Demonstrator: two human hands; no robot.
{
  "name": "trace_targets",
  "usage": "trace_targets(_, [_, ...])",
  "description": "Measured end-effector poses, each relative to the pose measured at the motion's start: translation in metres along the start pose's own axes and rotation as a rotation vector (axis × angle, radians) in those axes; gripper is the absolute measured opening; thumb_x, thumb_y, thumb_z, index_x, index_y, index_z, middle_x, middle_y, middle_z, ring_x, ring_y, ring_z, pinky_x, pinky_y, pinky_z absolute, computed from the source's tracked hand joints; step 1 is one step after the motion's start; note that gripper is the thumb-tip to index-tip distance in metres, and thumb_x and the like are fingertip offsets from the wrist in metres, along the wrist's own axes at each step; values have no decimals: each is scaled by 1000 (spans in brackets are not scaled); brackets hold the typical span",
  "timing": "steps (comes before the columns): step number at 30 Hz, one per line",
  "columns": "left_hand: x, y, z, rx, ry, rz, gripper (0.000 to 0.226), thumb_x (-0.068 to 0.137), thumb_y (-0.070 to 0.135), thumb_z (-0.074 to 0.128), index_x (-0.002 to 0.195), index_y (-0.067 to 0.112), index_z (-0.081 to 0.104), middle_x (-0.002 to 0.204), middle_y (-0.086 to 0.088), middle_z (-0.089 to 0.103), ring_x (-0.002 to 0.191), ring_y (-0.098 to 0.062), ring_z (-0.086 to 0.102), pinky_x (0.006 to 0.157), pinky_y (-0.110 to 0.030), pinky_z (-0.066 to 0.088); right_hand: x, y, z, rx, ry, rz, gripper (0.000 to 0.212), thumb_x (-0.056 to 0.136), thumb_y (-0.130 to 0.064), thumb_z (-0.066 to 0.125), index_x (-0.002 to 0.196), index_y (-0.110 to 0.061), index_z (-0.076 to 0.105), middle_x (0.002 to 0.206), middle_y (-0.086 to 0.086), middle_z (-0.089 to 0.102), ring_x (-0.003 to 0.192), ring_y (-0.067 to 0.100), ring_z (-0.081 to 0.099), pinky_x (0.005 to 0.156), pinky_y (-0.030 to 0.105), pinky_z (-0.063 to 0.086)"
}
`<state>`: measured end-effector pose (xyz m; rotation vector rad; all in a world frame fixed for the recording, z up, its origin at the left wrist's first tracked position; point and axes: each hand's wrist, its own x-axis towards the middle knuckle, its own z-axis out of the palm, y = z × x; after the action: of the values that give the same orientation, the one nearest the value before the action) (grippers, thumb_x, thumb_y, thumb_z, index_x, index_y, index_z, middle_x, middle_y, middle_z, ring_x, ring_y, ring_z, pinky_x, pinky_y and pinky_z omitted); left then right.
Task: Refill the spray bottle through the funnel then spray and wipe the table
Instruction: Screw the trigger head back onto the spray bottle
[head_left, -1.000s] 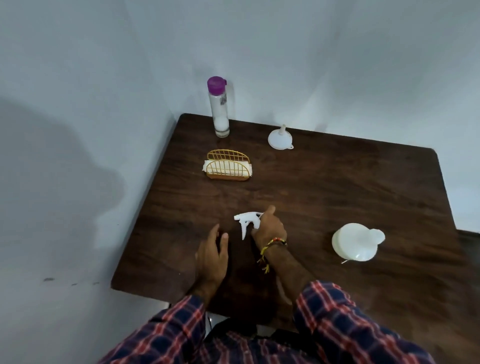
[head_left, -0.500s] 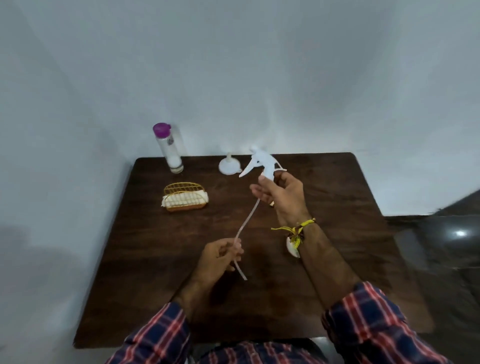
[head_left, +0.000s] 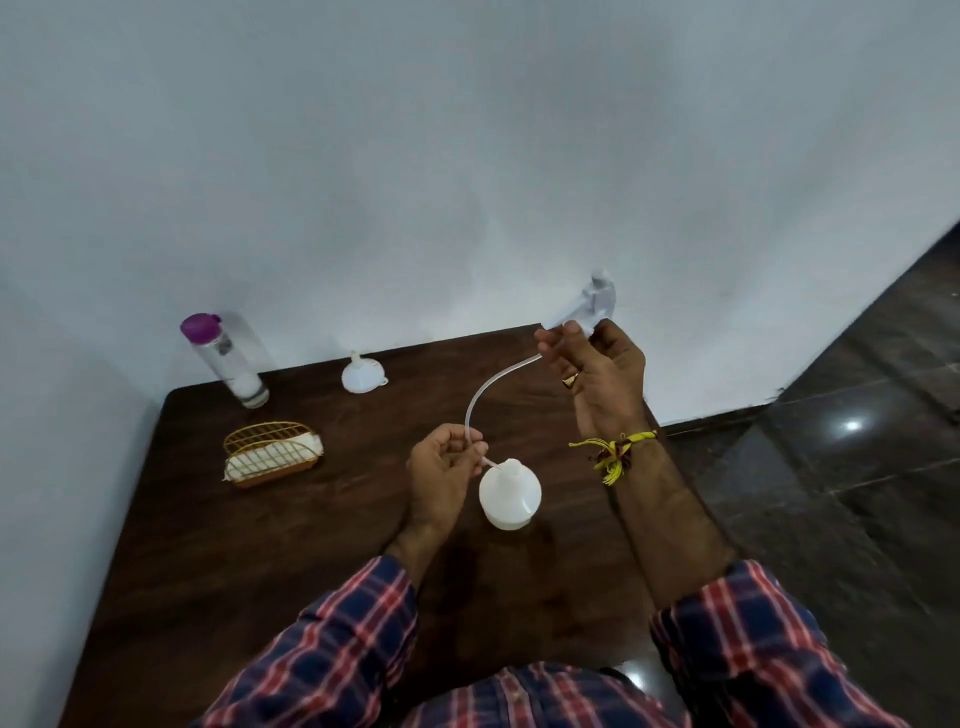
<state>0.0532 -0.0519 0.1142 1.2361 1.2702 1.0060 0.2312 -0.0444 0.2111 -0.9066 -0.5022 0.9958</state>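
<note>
My right hand (head_left: 597, 379) holds the white spray head (head_left: 595, 304) raised above the table's far edge. Its clear dip tube (head_left: 491, 387) curves down to my left hand (head_left: 441, 470), which pinches the tube's lower end right at the neck of the round white spray bottle (head_left: 509, 496). The bottle stands upright on the dark wooden table (head_left: 291, 561), just right of my left hand. A white funnel (head_left: 362, 374) sits upside down near the back edge. A clear bottle with a purple cap (head_left: 223, 358) stands at the back left corner, with white contents at its bottom.
A gold wire holder with white napkins (head_left: 270, 453) sits at the left of the table. White walls close the back and left sides. Dark glossy floor (head_left: 841, 467) lies beyond the table's right edge.
My right hand carried the spray head up and to the right. My left hand brought the tube's end to the bottle's neck, and the tube now bends in an arc.
</note>
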Motion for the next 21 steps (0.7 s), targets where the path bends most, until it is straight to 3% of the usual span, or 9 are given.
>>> trace_targets(6, [6,2,21,122,-12,138,12,87,4,69,98,11,69,83,-3,72,74,-21,71,70,-37,61,11,-14,-29,62,54,-51,19,90,-3,62,106,8,60,91,21,66,89,36,69,82,38,59])
trace_targets(12, [8,-7,29,289,-21,157,12,88,7,69,98,13,70,81,2,71,71,-13,70,69,-34,61,16,-5,-48,85,47,-28,20,90,0,62,108,9,59,92,21,65,101,48,63,81,38,59])
trace_targets(16, [7,-21,27,401,-44,177,13,86,11,71,99,16,70,85,7,71,79,-9,69,73,-26,60,17,7,-61,80,39,-11,21,90,2,60,109,10,58,97,21,63,106,54,59,82,39,59])
trace_targets(21, [11,-35,30,540,-125,207,15,84,16,74,98,20,69,94,10,67,90,-8,66,78,-20,56,9,12,-73,-95,-17,-47,24,88,1,64,112,-3,65,95,13,70,93,40,69,83,44,57])
